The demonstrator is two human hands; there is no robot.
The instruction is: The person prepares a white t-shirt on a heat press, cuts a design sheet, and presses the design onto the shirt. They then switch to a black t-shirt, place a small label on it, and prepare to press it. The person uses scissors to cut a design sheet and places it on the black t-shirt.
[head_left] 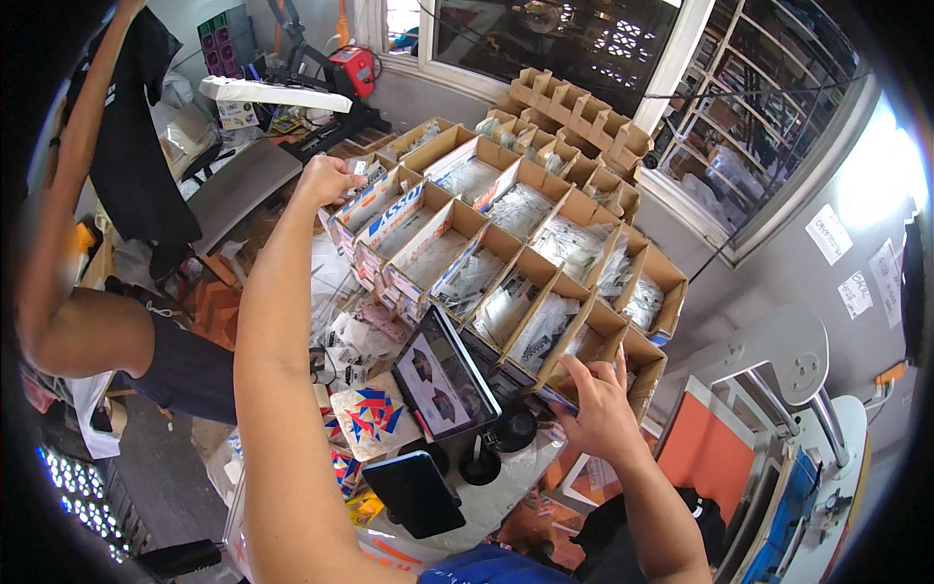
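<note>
- Nearest, a flat, smooth black device [413,496] with rounded corners lies tilted over the pale table [520,484], glossy and dark-faced.
- Just beyond it sit a black round stand [479,462], disc-shaped, and a soft, rounded-square pouch [370,424] patterned with red, blue and white triangles.
- A tablet [445,375] with a hard black frame leans upright behind these, its glossy screen lit with a picture.
- The right hand [601,409] is spread wide, fingers apart and bent, at the near right corner of the bins; it shows no held thing, and whether its fingertips press the cardboard I cannot tell.
- Stepped rows of cardboard bins [498,243] fill the middle: open-topped oblong boxes, matt brown inside, some with white, blue and orange printed outer walls.
- Clear plastic packets [569,243], crinkled and shiny, lie heaped inside them, many with dark and silvery contents.
- The left hand [331,182], at the end of an outstretched arm, is narrowed to a pinch at the far left bins; between thumb and fingers is a small pale packet [362,169], above a bin's opening.
- Behind the bins stands a notched brown cardboard piece [584,117], below a window [555,44] of dark glass.
</note>
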